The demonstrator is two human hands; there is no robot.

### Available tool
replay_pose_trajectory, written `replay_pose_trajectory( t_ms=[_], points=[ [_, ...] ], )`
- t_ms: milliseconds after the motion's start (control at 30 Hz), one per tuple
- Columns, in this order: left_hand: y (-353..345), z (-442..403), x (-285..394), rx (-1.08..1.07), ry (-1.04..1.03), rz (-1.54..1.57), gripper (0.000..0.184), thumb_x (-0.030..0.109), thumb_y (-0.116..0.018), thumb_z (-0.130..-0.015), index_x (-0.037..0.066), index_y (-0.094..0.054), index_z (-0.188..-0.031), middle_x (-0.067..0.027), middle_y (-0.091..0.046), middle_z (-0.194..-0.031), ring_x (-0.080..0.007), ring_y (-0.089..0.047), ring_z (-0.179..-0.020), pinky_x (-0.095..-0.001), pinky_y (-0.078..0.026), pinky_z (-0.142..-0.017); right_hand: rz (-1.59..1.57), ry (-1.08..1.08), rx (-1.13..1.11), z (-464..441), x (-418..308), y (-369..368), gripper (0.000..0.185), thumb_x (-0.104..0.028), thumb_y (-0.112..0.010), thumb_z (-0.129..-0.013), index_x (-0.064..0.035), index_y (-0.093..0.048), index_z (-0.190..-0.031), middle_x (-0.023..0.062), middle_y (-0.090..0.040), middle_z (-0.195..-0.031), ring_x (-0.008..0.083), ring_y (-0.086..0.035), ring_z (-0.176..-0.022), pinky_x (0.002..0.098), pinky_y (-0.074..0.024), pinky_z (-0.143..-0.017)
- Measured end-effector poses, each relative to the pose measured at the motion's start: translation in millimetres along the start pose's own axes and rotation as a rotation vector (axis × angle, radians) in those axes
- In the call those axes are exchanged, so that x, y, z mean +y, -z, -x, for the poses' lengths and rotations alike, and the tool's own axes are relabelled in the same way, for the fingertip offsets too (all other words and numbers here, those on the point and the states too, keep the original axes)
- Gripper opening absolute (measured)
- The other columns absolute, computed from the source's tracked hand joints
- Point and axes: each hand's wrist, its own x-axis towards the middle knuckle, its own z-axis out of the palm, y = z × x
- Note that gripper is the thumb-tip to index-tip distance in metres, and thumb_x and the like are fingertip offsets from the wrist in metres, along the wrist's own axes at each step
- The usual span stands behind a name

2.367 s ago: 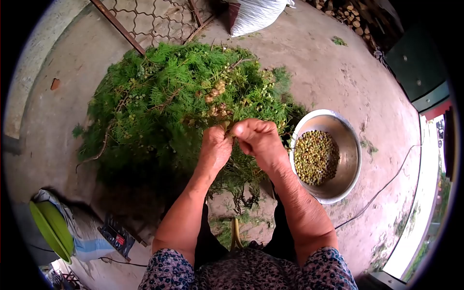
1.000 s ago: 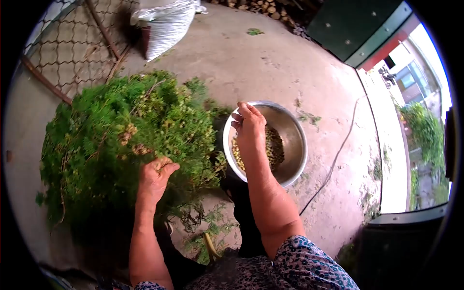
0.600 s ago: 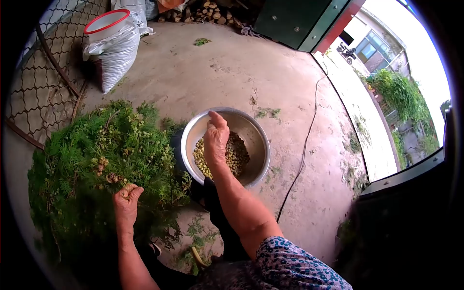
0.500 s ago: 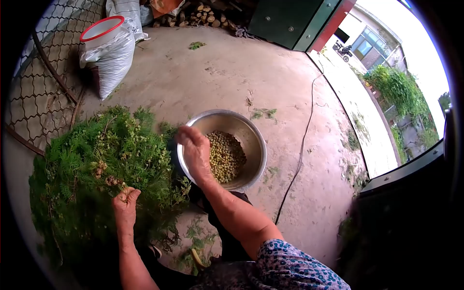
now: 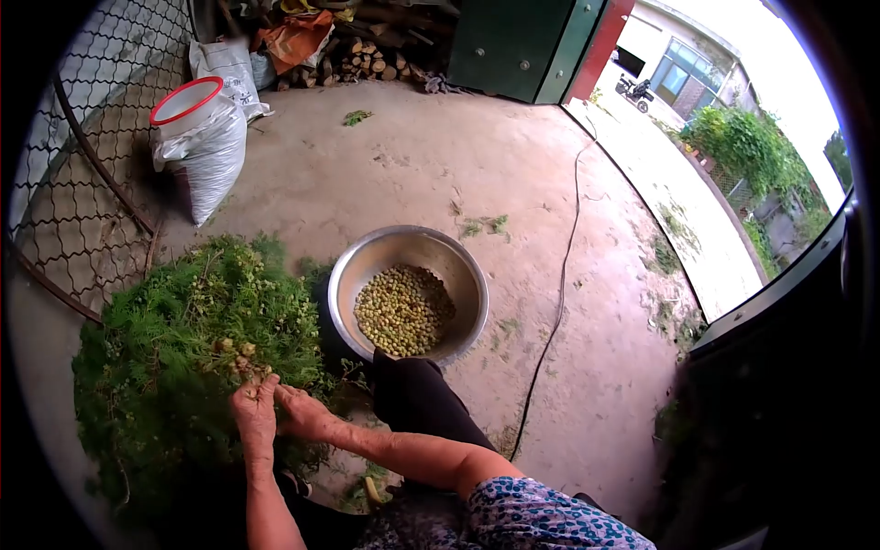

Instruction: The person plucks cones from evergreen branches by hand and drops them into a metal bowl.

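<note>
Left hand (image 5: 255, 414) pinching the base of a brown cluster (image 5: 247, 349), with the right hand (image 5: 307, 417) close against it, its grip not discernible, over the right side of green branches (image 5: 197, 316), near-left of a metal basin (image 5: 468, 293) holding small greenish pieces (image 5: 403, 310).
</note>
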Motion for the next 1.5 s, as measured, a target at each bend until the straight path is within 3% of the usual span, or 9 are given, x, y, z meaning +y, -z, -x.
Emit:
replay_pose_trajectory(
  t_ms=[67,300,733,1000,1133,1200,1300,1467,1500],
  points=[
    [-14.2,13.7,26.2,-0.059,0.007,0.059,0.027,0.017,-0.062,-0.083,0.000,-0.050,-0.066,0.0021,-0.046,-0.058,-0.0073,-0.036,-0.055,-0.0250,-0.034,-0.050,-0.078,-0.187,-0.234,-1.8,-26.4,15.2,0.051,-0.017,-0.065,-0.069,-0.0028,-0.046,-0.114,0.0170,-0.049,-0.118,0.0344,-0.048,-0.106,0.0409,-0.0418,-0.085],
    [-33.4,38.6,55.5,-0.107,-0.185,-0.036,0.022,0.015,-0.063,-0.080,-0.003,-0.058,-0.091,-0.0144,-0.062,-0.076,-0.0197,-0.055,-0.065,-0.0312,-0.045,-0.064,-0.025,0.057,-0.143,18.4,-12.9,-8.1,0.035,-0.017,-0.057,-0.074,-0.0019,-0.050,-0.105,0.0149,-0.053,-0.109,0.0319,-0.052,-0.098,0.0402,-0.0426,-0.076],
    [-39.3,56.4,74.1,-0.167,-0.430,-0.294,0.018,0.006,-0.071,-0.065,0.003,-0.059,-0.078,-0.0106,-0.059,-0.072,-0.0275,-0.056,-0.066,-0.0366,-0.045,-0.064,-0.022,0.094,-0.141,28.4,-14.5,6.0,0.036,-0.015,-0.051,-0.078,-0.0040,-0.047,-0.112,0.0118,-0.050,-0.115,0.0283,-0.047,-0.104,0.0380,-0.0365,-0.085],
    [-29.3,83.1,100.8,-0.309,-0.547,-0.528,0.066,0.019,-0.074,-0.061,0.003,-0.047,-0.119,-0.0133,-0.052,-0.116,-0.0300,-0.049,-0.106,-0.0447,-0.027,-0.100,0.012,0.236,0.029,49.1,-11.1,9.8,0.037,-0.014,-0.048,-0.081,-0.0053,-0.045,-0.116,0.0099,-0.048,-0.118,0.0260,-0.043,-0.108,0.0366,-0.0328,-0.091],
    [-6.8,92.9,119.2,-0.249,-0.400,-0.245,0.056,0.020,-0.069,-0.072,0.004,-0.047,-0.121,-0.0126,-0.049,-0.122,-0.0297,-0.049,-0.108,-0.0394,-0.039,-0.094,-0.011,0.401,0.222,52.8,-12.9,26.4,0.037,-0.014,-0.046,-0.082,-0.0060,-0.044,-0.118,0.0090,-0.047,-0.120,0.0249,-0.042,-0.110,0.0359,-0.0309,-0.094],
    [0.9,91.5,105.4,-0.054,-0.339,-0.074,0.032,0.016,-0.063,-0.081,0.001,-0.056,-0.109,-0.0110,-0.056,-0.108,-0.0208,-0.055,-0.096,-0.0317,-0.045,-0.082,-0.326,0.111,-0.141,42.7,-28.1,52.9,0.036,-0.013,-0.047,-0.081,-0.0064,-0.045,-0.117,0.0084,-0.049,-0.116,0.0253,-0.044,-0.107,0.0350,-0.0329,-0.091],
    [9.4,85.5,65.4,0.094,-0.155,0.000,0.015,0.011,-0.057,-0.085,-0.001,-0.059,-0.094,-0.0088,-0.059,-0.091,-0.0180,-0.057,-0.082,-0.0280,-0.047,-0.072,-0.287,-0.047,-0.219,23.4,-11.8,44.6,0.029,-0.008,-0.047,-0.078,-0.0035,-0.048,-0.107,0.0101,-0.052,-0.103,0.0246,-0.048,-0.095,0.0354,-0.0370,-0.079],
    [-1.4,75.0,19.6,0.236,0.017,0.078,0.022,0.009,-0.055,-0.086,-0.001,-0.058,-0.106,-0.0058,-0.059,-0.089,-0.0135,-0.054,-0.079,-0.0261,-0.046,-0.069,0.483,0.292,-0.238,15.6,31.9,13.6,0.027,-0.008,-0.047,-0.078,-0.0038,-0.049,-0.105,0.0128,-0.051,-0.105,0.0247,-0.048,-0.095,0.0345,-0.0394,-0.079],
    [-2.8,72.4,13.2,0.235,0.017,0.078,0.022,0.009,-0.055,-0.086,-0.001,-0.058,-0.106,-0.0058,-0.059,-0.089,-0.0135,-0.054,-0.079,-0.0261,-0.046,-0.069,0.555,0.451,0.002,22.0,23.9,15.7,0.025,-0.007,-0.046,-0.079,-0.0042,-0.049,-0.103,0.0124,-0.051,-0.102,0.0244,-0.049,-0.093,0.0340,-0.0399,-0.077]
  ],
)
